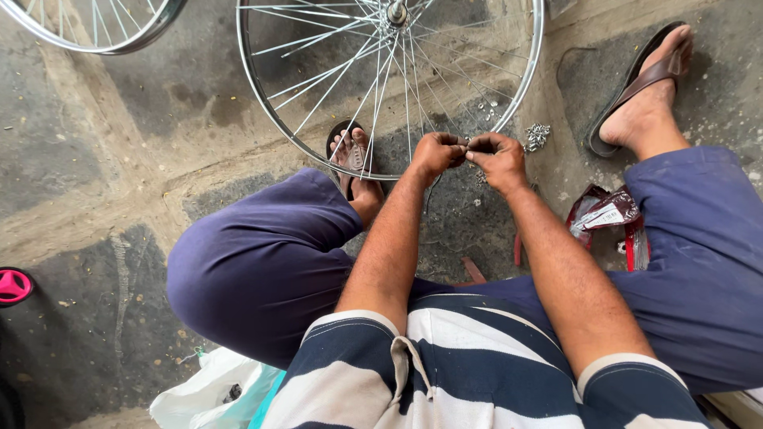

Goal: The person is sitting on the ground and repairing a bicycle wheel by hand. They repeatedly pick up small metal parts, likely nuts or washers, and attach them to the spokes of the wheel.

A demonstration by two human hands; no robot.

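Observation:
A spoked metal bicycle wheel rim (262,95) stands upright on the concrete floor in front of me, its hub (395,12) near the top edge. My left hand (435,153) and my right hand (497,157) meet at the rim's lower edge, fingers pinched together on a small metal part where a spoke reaches the rim. What exactly each finger grips is too small to tell. My knees in dark blue trousers spread to either side, and my left foot in a sandal (351,155) rests behind the rim.
A heap of small metal nipples (537,136) lies on the floor right of the rim. A torn red packet (608,216) sits by my right knee. A second wheel (95,28) shows at top left, a white plastic bag (211,393) at the bottom.

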